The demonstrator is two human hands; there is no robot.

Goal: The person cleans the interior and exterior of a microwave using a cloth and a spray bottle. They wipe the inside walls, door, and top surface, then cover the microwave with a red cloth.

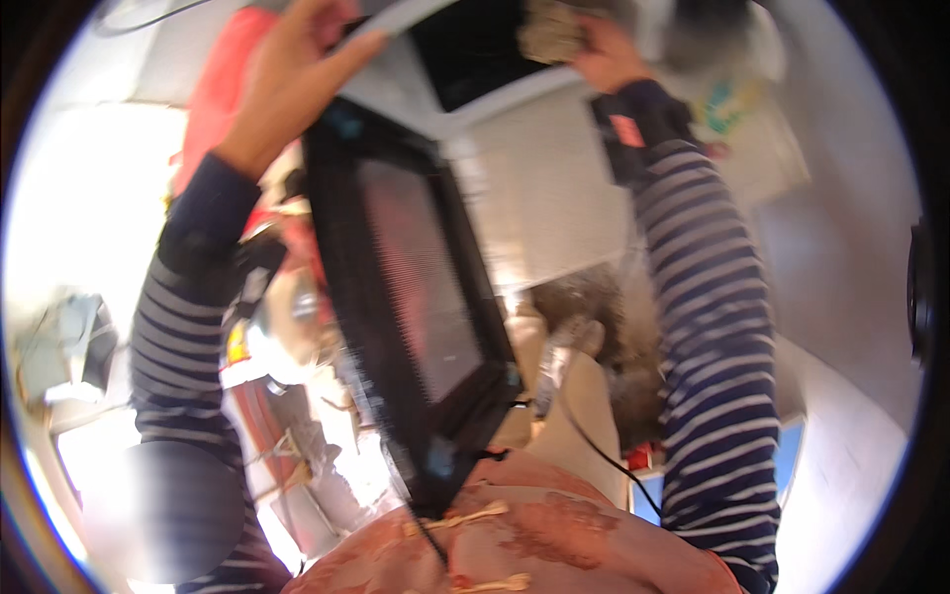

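Note:
A white-bodied appliance (493,111), apparently a microwave oven, stands before me with its dark cavity (467,44) at the top of the view. Its black-framed door (423,275), with a mesh window, hangs open toward my body. My right hand (612,52) grips a greyish-brown cloth or sponge (551,33) at the right side of the cavity. At the upper left, my left hand (300,82) has its thumb stretched toward the appliance's front edge, above the door. The picture's top edge cuts off its fingers, so its contact is unclear.
A red object (219,89) lies behind my left hand. A thin black cable (594,445) runs beside my right forearm. Several blurred items sit lower left, and a green-and-yellow item (724,108) is at the upper right. A stained, salmon-coloured apron (534,531) covers my front.

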